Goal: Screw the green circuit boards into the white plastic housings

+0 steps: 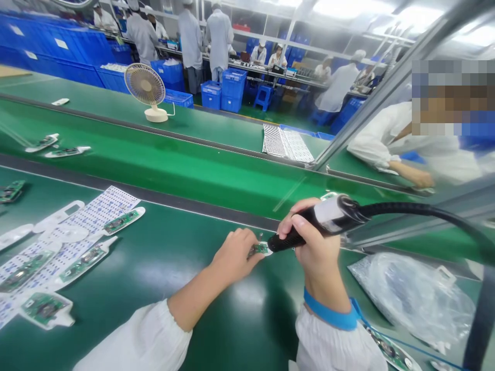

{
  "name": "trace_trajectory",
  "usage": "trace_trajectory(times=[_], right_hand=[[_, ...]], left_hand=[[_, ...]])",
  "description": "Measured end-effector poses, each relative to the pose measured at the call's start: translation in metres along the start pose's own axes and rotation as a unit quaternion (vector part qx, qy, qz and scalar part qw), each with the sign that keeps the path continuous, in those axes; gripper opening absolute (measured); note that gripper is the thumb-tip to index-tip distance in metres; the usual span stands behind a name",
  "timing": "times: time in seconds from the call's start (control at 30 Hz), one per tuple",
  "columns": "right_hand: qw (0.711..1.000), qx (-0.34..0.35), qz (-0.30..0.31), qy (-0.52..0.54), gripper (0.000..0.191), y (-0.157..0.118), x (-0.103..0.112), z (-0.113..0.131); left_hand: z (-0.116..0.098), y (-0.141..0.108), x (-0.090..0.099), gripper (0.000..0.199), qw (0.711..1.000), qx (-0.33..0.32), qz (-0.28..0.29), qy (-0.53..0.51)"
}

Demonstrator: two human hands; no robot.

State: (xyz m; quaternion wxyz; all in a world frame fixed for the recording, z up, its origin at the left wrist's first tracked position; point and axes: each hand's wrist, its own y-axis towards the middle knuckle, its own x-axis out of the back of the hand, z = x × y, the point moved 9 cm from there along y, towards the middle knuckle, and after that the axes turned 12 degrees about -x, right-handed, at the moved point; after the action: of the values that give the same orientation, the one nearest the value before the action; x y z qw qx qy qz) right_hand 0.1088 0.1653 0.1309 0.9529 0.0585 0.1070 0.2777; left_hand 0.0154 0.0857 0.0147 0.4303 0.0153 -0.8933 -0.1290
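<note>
In the head view, the left hand (234,255) pins a small circuit board (258,250), seated in a white plastic carrier (266,252), to the green surface (127,330), its fingers (247,248) curled close and pressing at the board's edge. The right hand (315,247) grips what looks like a corded electric screwdriver (305,233), its fingers (297,221) wrapped firmly around the black handle, the nose at the board. The exact contact point is too small to tell. Holding the tool square and the carrier flat favours clean, steady work. More boards lie on a printed white sheet (88,221) to the left.
</note>
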Motion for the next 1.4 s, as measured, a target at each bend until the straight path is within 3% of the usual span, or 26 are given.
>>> trace_trajectory(times=[0.87, 0.97, 1.1, 1.17, 1.23, 1.4], right_hand=[[0.999, -0.038, 0.014, 0.004, 0.013, 0.007, -0.003, -0.01], [0.999, -0.032, -0.024, 0.012, 0.017, 0.008, 0.011, 0.0], [0.993, 0.022, -0.116, 0.025, 0.017, 0.001, 0.057, 0.026], [0.99, 0.015, -0.136, 0.019, 0.014, -0.001, 0.077, 0.029], [0.99, -0.013, -0.14, 0.015, 0.014, -0.001, 0.09, 0.024], [0.989, -0.064, -0.127, 0.039, 0.017, 0.002, 0.093, 0.007]], left_hand=[[0.001, 0.001, 0.0, 0.013, 1.0, -0.01, -0.001, 0.024], [0.001, -0.002, 0.0, 0.012, 1.0, -0.014, -0.004, 0.027], [0.005, -0.006, 0.002, 0.011, 0.999, -0.025, -0.025, 0.019], [0.012, 0.006, 0.008, 0.011, 0.998, -0.038, -0.044, 0.018], [0.024, 0.033, 0.02, 0.013, 0.996, -0.047, -0.063, 0.03], [0.077, 0.143, 0.048, 0.02, 0.992, 0.006, -0.095, 0.087]])
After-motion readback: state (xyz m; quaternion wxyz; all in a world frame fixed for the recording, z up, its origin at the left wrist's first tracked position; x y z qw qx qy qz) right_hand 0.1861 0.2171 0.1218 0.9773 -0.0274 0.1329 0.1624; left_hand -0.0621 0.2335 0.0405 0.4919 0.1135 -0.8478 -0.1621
